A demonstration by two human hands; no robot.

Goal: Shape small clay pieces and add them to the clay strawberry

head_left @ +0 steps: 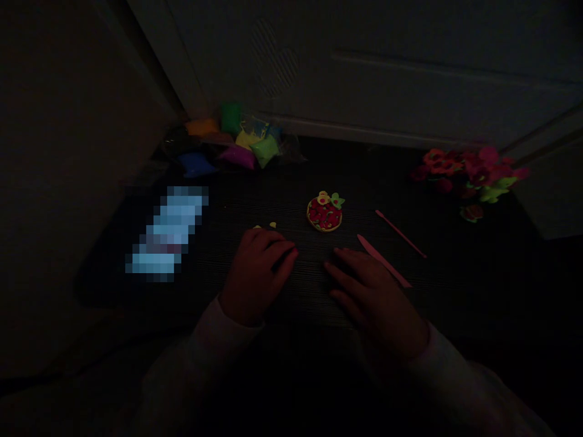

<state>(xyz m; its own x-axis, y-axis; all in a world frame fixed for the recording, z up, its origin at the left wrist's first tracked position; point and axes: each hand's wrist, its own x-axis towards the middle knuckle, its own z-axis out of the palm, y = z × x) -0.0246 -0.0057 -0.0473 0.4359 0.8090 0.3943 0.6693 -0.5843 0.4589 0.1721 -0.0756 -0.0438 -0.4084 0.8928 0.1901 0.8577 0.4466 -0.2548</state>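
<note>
A small round clay piece, red inside a yellow rim with a yellow and a green flower on its top edge, lies beyond my hands on the dark table. My left hand has its thumb and forefinger tips pressed together; a reddish spot shows there, too dark to identify. Small yellow bits lie just past its knuckles. My right hand rests on the tabletop, fingers stretched out and slightly apart, holding nothing. Close beside it lies a pink clay knife, with a thin pink modelling stick farther right.
Bags of coloured clay are heaped at the back left. A lit, blurred screen lies on the left. Clay flowers cluster at the back right, a small clay piece before them. A pale panel stands behind the table.
</note>
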